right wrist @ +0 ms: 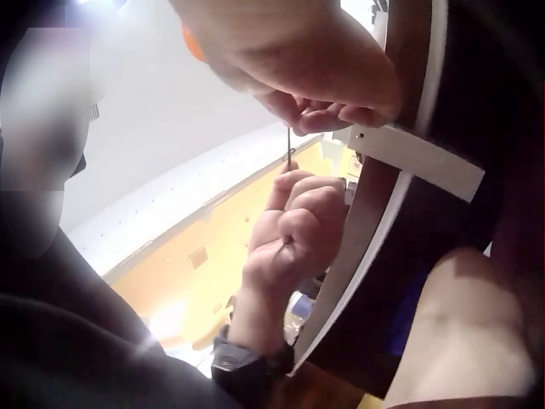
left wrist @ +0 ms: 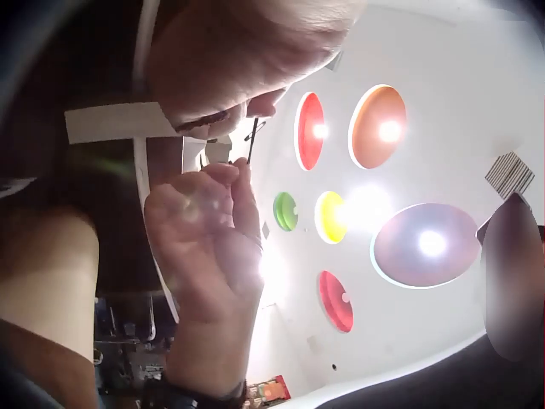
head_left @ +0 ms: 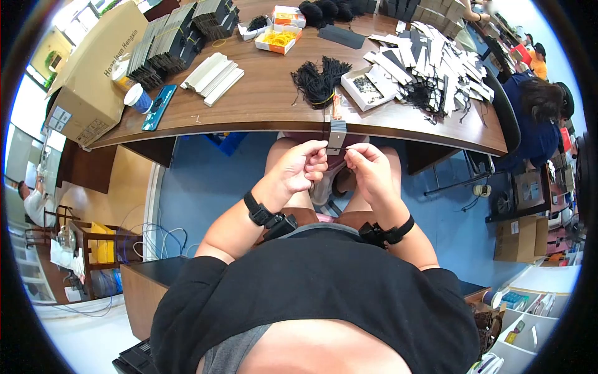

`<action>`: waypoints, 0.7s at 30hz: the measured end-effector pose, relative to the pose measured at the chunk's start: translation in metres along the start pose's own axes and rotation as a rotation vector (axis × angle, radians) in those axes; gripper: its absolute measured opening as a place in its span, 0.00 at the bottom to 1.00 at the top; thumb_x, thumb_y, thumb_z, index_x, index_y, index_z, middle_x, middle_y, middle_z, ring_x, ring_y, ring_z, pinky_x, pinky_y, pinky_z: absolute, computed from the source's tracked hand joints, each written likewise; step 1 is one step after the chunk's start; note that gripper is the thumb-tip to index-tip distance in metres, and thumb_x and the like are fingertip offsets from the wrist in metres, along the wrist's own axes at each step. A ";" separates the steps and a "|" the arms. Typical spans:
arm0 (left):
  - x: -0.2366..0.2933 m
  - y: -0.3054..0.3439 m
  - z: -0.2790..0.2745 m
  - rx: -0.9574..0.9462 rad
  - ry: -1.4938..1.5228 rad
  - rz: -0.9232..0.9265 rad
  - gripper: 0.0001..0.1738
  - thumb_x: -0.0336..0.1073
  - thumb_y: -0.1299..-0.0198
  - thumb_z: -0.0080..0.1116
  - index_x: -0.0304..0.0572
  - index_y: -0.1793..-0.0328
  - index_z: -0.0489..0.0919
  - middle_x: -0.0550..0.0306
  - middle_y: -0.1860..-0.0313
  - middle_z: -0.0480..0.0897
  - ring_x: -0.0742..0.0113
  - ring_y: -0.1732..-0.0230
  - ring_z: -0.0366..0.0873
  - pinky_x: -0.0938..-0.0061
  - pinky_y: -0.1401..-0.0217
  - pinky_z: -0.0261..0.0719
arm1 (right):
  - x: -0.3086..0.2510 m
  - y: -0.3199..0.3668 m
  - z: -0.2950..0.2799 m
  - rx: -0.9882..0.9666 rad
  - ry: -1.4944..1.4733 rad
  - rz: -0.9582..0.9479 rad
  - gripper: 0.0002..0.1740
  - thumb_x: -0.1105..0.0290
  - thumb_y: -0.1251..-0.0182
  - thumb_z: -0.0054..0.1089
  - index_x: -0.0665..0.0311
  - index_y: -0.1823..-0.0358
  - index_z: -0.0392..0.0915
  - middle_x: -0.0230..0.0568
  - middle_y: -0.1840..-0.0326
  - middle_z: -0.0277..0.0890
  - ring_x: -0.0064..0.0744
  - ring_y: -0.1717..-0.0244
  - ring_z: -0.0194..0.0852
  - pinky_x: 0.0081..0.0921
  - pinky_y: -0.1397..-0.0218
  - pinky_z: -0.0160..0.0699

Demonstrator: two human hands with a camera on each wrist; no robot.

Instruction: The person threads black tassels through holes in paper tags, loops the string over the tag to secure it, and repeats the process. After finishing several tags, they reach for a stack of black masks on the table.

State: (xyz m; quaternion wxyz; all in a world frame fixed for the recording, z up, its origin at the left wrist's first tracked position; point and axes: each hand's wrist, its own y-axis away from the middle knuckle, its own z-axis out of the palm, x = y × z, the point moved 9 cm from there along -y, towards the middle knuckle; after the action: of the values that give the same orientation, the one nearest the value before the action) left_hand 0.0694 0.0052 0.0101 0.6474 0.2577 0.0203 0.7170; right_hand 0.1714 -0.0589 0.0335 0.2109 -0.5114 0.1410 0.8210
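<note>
In the head view my left hand (head_left: 302, 167) and right hand (head_left: 370, 169) face each other just off the table's front edge. A thin dark cord (left wrist: 253, 141) runs taut between their fingertips, with a small loop or knot along it. Both hands pinch this cord (right wrist: 289, 146), the left with its other fingers curled in. Close behind them, a small stack of grey strips (head_left: 337, 133) overhangs the edge, and a pale strip (right wrist: 434, 162) juts out beside the fingers in the right wrist view. A bundle of black cords (head_left: 319, 81) lies behind the stack.
On the table (head_left: 261, 106) are a white tray of small parts (head_left: 367, 88), a heap of loose strips (head_left: 430, 59), light strips (head_left: 213, 78), a box of yellow bands (head_left: 278, 40) and a blue cup (head_left: 137, 98). A carton (head_left: 99, 75) stands at the left.
</note>
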 end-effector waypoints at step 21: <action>0.019 0.014 0.037 0.005 -0.942 0.485 0.08 0.29 0.42 0.59 0.33 0.58 0.77 0.59 0.63 0.80 0.77 0.62 0.75 0.81 0.56 0.74 | -0.084 0.021 0.052 -0.194 0.934 -0.654 0.05 0.77 0.50 0.65 0.61 0.71 0.80 0.38 0.75 0.77 0.39 0.70 0.75 0.30 0.63 0.68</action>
State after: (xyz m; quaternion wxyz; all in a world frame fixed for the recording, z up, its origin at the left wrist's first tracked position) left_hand 0.0705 0.0099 0.0540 0.4014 0.5508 -0.3314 0.6524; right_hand 0.1529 -0.0704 0.1320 0.3212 -0.8535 -0.0219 0.4097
